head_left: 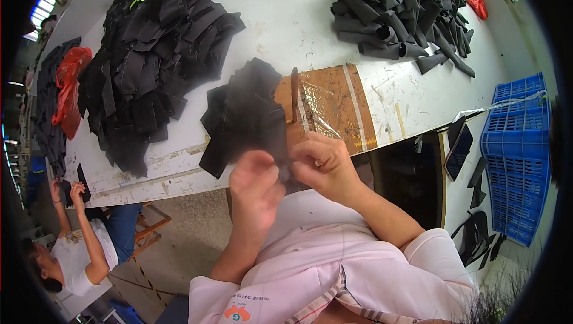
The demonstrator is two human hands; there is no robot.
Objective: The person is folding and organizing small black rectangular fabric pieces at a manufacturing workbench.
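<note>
Both of my hands are raised in front of my chest and hold one black fabric piece [248, 115] by its lower edge. My left hand [256, 183] pinches the cloth from the left, and my right hand [319, 160] grips it from the right, fingers curled. The fabric is blurred and stands up over the white table's [286, 19] near edge. Behind it lies a brown board [340, 106] covered with clear film, with a thin dark wooden stick [294, 94] resting on its left part.
A large heap of black fabric pieces [155, 49] lies on the left of the table, another heap of rolled black pieces [400, 7] at the far right. Red bags [68, 88] sit at the left. A blue crate [516, 154] stands at the right. Another person [77, 246] sits at the lower left.
</note>
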